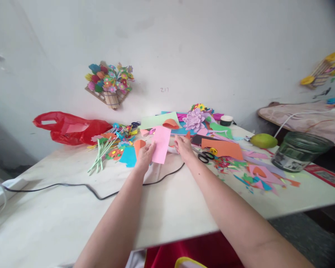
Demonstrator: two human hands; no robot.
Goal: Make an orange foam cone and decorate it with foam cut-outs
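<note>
My left hand (145, 154) is closed on the edge of a pink paper sheet (162, 145), which stands upright above the table. Just right of the sheet is my right hand (183, 147), its fingers drawn together; whatever they may hold is too small to make out. An orange paper piece (139, 144) and a blue piece (128, 157) lie beside my left hand. Black-handled scissors (206, 157) rest to the right of my right hand, close to an orange sheet (223, 148).
A black cable (92, 190) crosses the white table (58, 219). Light green sticks (102, 154), paper flowers and a red plastic bag (69, 130) lie left. Paper scraps (257, 178), a green mango-like fruit (264, 140) and a glass jar (298, 150) are right. A purple flower (194, 120) sits behind.
</note>
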